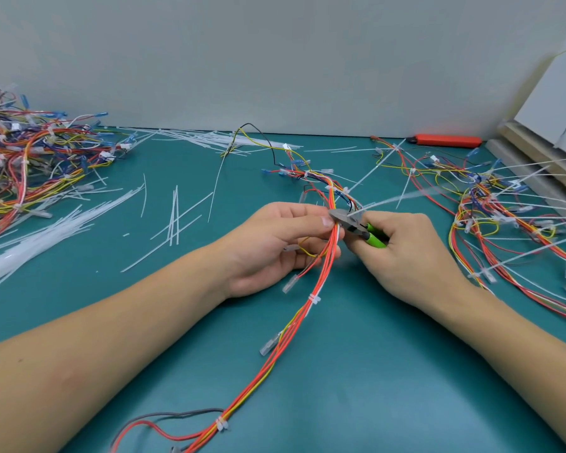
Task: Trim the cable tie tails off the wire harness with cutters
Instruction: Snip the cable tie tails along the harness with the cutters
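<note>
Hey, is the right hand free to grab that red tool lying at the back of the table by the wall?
Probably not as things stand. The right hand grips the green-handled cutters at the wire harness, so its fingers are taken. The red tool lies far back, beyond a tangle of wires.

Open teal counter (356,371) sat between and just in front of the two forearms, crossed only by the wire harness (285,335) running down the middle. Left side was hemmed in by a heap of finished harnesses (36,158) and a drift of loose cable ties (46,237). Right side was blocked by another tangle of harnesses (490,207) with long tie tails sticking out. An orange tool (445,140) lay along the back wall.
</note>
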{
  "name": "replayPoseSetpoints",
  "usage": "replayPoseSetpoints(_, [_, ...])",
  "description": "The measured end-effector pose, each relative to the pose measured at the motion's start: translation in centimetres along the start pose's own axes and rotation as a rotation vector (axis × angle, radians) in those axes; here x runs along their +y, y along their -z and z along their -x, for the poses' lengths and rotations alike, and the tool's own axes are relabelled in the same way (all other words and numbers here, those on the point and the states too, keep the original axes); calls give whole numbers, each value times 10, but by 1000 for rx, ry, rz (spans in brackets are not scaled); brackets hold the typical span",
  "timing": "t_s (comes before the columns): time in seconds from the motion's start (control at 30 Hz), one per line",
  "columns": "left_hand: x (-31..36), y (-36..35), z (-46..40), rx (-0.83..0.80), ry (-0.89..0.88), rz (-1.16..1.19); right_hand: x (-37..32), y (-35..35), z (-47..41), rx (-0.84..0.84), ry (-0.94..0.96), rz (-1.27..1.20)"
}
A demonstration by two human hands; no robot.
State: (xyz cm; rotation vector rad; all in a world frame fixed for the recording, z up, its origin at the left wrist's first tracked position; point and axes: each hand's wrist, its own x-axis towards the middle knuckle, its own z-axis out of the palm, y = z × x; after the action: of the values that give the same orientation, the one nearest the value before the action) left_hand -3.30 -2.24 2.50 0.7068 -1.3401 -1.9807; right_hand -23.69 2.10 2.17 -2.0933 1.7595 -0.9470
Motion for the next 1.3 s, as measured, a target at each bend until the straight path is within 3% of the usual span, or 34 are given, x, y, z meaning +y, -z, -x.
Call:
replayPoseSetpoints(0.47, [1,-2,0,10,3,33,-2,0,-3,70,112,16])
replayPoseSetpoints(0.97, [2,-4,2,25,5,-4,5,0,-5,-19,-23,44])
replayPoseSetpoints(1.3, [1,-4,2,26,8,-6,-1,2,-4,44,71,26])
